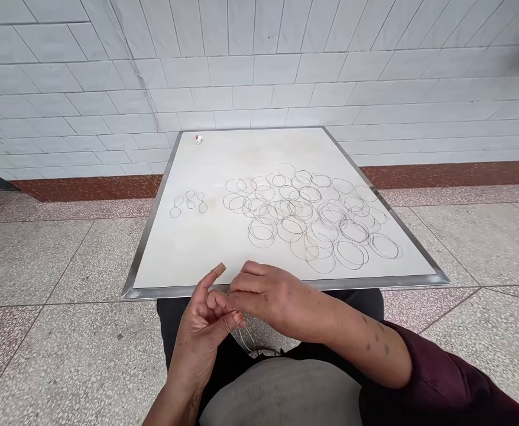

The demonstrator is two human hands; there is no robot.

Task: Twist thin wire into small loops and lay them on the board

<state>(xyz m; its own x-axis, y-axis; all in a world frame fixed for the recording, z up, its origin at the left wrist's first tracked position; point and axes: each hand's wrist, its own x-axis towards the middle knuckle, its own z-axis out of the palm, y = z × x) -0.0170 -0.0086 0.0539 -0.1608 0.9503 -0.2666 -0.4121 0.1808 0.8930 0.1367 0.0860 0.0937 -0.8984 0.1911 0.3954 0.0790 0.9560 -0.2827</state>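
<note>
Just off the table's front edge, my left hand point(208, 319) pinches a thin wire loop point(247, 340) between thumb and fingers, its index finger raised with a tan wrap at the tip. Part of the loop hangs below the left thumb, over my lap. My right hand point(263, 296) is closed against the left fingertips, working on the same wire; its thumb and the pinched part of the wire are hidden. On the table lie many round wire rings point(292, 228), overlapping each other. To their left sit three wires twisted into figure-eights point(190, 200).
The white table point(171, 254) has a metal rim and stands against a tiled wall point(277, 71). A small white-and-red object point(198, 139) rests at its far left corner. A cable point(138, 71) runs down the wall. Speckled tile floor point(95, 343) surrounds the table.
</note>
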